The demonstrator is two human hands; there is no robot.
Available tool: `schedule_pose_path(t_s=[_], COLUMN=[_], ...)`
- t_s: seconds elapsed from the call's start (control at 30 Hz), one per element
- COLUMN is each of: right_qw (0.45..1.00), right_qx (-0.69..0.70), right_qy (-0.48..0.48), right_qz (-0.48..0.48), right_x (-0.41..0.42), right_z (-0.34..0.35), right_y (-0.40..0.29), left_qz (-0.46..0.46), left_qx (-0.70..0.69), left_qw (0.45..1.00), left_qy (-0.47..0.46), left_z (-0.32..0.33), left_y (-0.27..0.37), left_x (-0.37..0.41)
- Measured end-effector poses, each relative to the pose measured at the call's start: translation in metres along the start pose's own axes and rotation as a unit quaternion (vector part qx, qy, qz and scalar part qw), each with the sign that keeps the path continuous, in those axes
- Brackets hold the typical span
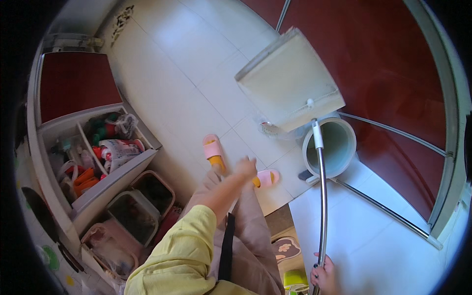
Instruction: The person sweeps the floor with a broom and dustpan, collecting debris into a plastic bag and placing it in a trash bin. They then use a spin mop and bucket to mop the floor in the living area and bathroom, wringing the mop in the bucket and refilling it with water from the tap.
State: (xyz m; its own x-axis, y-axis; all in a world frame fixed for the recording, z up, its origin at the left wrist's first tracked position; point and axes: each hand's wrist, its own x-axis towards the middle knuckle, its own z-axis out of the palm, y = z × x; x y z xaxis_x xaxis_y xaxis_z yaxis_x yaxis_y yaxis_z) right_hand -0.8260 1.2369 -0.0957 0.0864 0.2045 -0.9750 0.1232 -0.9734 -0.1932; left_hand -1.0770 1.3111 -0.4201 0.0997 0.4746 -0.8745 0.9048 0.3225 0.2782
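Observation:
My right hand (323,276) grips the metal pole (323,206) of a long-handled white dustpan (295,81). The pan is raised, partly over the rim of a round, pale bin (354,147), its wide edge toward the upper left. My left hand (246,167) is held out over the floor near my pink slippers (212,147), with no object visible in it; its fingers are blurred and look partly curled. A brush head with dark bristles (305,175) shows beside the bin, and a second metal pole (387,208) lies at the right.
Red cabinet doors (387,62) stand at the right. At the left, an open drawer (114,171) holds bags and bottles, with several plastic tubs (162,180) below it. A clear plastic item (274,131) lies under the dustpan. Dark debris (121,24) is on the floor at the upper left.

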Motion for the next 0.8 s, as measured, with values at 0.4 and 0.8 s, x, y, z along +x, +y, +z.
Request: schedule_pose_path(t_s=[0.4,0.8], right_qw=[0.984,0.984], right_qx=[0.107,-0.012], right_qy=[0.142,0.174], right_qz=[0.022,-0.024], right_x=[0.003,-0.029], right_z=[0.016,0.038], right_y=[0.033,0.024], left_qz=[0.057,0.007], left_qx=[0.18,-0.394], left_qw=[0.95,0.842], left_qy=[0.249,0.369], left_z=[-0.027,-0.073], left_y=[0.012,-0.09], left_x=[0.152,0.153])
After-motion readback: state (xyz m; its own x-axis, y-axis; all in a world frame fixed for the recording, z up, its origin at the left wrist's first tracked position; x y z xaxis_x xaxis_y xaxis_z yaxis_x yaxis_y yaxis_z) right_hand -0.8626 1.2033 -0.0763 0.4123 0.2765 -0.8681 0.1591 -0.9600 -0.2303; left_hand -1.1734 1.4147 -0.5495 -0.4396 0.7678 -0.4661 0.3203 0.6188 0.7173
